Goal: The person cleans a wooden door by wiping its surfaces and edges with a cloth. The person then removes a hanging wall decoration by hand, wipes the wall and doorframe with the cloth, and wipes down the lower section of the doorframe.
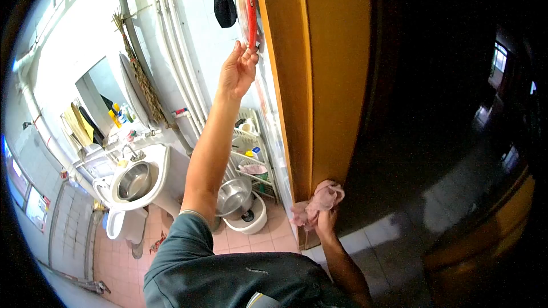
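My left hand [238,71] is raised at the end of a stretched arm, its fingers closed on the lower edge of a round red-rimmed mirror [249,8] that hangs on the tiled wall. Lower down on the right, my right hand [326,222] grips a crumpled pink cloth [321,201]. The cloth lies against the lower part of the brown wooden door frame [311,108]. Part of the fingers is hidden by the cloth. A black cloth item [224,3] hangs just left of the mirror.
A washbasin [162,162] with a metal bowl [135,181] stands left, near a toilet [127,223]. A white rack [268,174] and a white bucket [257,225] with a metal basin [234,194] stand by the wall. Dark tiled floor [399,245] stretches right.
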A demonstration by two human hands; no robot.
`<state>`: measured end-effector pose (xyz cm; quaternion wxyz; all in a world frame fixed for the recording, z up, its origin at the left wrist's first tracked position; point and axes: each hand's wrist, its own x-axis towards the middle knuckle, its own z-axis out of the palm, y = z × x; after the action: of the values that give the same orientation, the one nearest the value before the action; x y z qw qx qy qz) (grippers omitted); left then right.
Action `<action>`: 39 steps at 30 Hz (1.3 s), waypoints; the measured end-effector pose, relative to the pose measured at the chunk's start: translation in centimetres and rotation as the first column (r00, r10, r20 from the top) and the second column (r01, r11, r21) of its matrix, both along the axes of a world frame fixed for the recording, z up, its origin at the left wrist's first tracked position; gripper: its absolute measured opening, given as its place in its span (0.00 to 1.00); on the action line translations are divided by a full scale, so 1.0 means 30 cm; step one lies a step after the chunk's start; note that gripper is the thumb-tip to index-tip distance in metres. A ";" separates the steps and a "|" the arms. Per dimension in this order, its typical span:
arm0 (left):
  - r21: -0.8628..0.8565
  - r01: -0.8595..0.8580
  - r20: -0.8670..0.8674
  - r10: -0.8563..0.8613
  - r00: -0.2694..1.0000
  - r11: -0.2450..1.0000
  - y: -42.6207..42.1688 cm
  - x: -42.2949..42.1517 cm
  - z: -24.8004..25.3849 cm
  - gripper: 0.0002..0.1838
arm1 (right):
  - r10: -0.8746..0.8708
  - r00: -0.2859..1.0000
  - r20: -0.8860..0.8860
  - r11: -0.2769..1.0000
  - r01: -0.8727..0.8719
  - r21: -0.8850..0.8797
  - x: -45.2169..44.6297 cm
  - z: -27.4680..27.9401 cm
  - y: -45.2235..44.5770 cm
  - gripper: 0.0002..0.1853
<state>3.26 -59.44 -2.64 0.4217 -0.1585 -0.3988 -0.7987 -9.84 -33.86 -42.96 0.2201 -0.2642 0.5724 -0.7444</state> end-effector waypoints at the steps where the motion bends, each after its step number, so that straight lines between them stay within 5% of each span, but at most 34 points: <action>1: 0.006 -0.022 0.039 0.022 0.999 1.000 -0.002 0.008 -0.007 0.17 | 0.053 0.998 0.042 0.987 -0.046 -0.151 0.012 0.049 0.015 0.28; 2: 0.012 -0.023 0.042 0.023 0.999 1.000 0.001 0.017 -0.023 0.17 | 0.111 0.991 0.076 0.951 -0.083 -0.299 0.021 0.099 0.033 0.27; 5: -0.057 -0.251 0.179 0.257 0.950 0.966 0.083 0.043 -0.109 0.18 | 0.012 1.000 -0.029 0.979 -0.018 -0.205 0.022 0.216 0.085 0.25; 7: -0.299 -0.555 0.237 0.624 0.745 0.776 0.188 0.044 -0.181 0.19 | -0.043 0.996 -0.077 0.988 0.030 -0.154 0.025 0.342 0.108 0.23; 8: -0.342 -0.621 0.216 0.702 0.678 0.705 0.250 0.040 -0.214 0.18 | 0.012 1.000 0.021 0.988 -0.009 -0.156 0.039 0.426 0.111 0.24; 10: -0.373 -0.724 0.167 0.810 0.563 0.580 0.349 0.020 -0.287 0.15 | -0.064 0.981 -0.181 0.956 0.009 -0.292 0.049 0.454 0.041 0.23; 11: -0.385 -0.747 0.128 0.833 0.538 0.542 0.396 0.014 -0.327 0.14 | -0.220 0.866 -0.449 0.908 0.013 -0.419 0.048 0.426 -0.012 0.21; 15: -0.614 -0.763 -0.147 0.920 0.364 0.204 0.545 0.001 -0.440 0.17 | -0.305 0.352 -0.885 0.952 0.083 -0.295 0.089 0.663 -0.029 0.24; 16: -0.660 -0.751 -0.297 0.912 0.285 0.019 0.542 0.000 -0.439 0.18 | 0.047 0.204 -0.978 0.996 0.067 0.062 0.064 0.862 -0.003 0.27; 18: -0.697 -0.665 -0.507 0.840 0.194 -0.268 0.537 0.020 -0.425 0.22 | 0.083 0.033 -0.996 0.986 0.141 0.086 0.024 1.027 -0.009 0.31; 21: -0.506 -0.841 -0.555 0.819 0.148 -0.191 0.552 -0.037 -0.378 0.23 | -0.394 -0.005 -0.919 0.916 0.074 -0.393 -0.004 1.122 -0.088 0.30; 24: -0.569 -0.781 -0.535 0.837 0.115 -0.256 0.562 -0.012 -0.393 0.22 | -0.377 -0.034 -0.926 0.920 0.098 -0.379 0.003 1.043 -0.074 0.28; 26: -0.671 -0.662 -0.528 0.842 0.112 -0.333 0.571 0.016 -0.410 0.16 | -0.419 0.017 -0.908 0.900 0.139 -0.413 0.015 0.842 -0.092 0.27; 28: -0.712 -0.601 -0.539 0.831 0.135 -0.364 0.562 0.018 -0.497 0.10 | -0.280 0.122 -0.952 0.960 0.056 -0.275 -0.019 0.555 -0.087 0.29; 29: -0.729 -0.586 -0.526 0.837 0.152 -0.352 0.570 0.020 -0.531 0.09 | 0.067 0.201 -0.977 0.996 -0.071 0.053 -0.031 0.598 -0.040 0.30; 31: -0.761 -0.551 -0.512 0.839 0.185 -0.342 0.587 0.037 -0.545 0.11 | -0.365 0.016 -0.931 0.920 0.158 -0.358 -0.014 0.600 -0.051 0.32; 33: -0.730 -0.562 -0.560 0.813 0.162 -0.390 0.585 0.044 -0.540 0.11 | -0.222 0.036 -0.974 0.957 0.198 -0.211 -0.053 0.679 -0.053 0.38; 36: -0.707 -0.631 -0.505 0.852 0.134 -0.320 0.595 0.037 -0.504 0.11 | -0.444 0.013 -0.896 0.883 0.177 -0.434 -0.050 0.976 -0.108 0.50; 39: -0.661 -0.718 -0.474 0.863 0.174 -0.218 0.569 0.013 -0.513 0.18 | -0.561 -0.201 -0.803 0.799 0.120 -0.589 -0.062 1.300 -0.129 0.33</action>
<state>3.64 -42.36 -18.03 0.6672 0.0306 -0.7418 -0.0599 -11.70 -37.72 -3.97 -0.5261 -0.5752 0.4703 -0.4137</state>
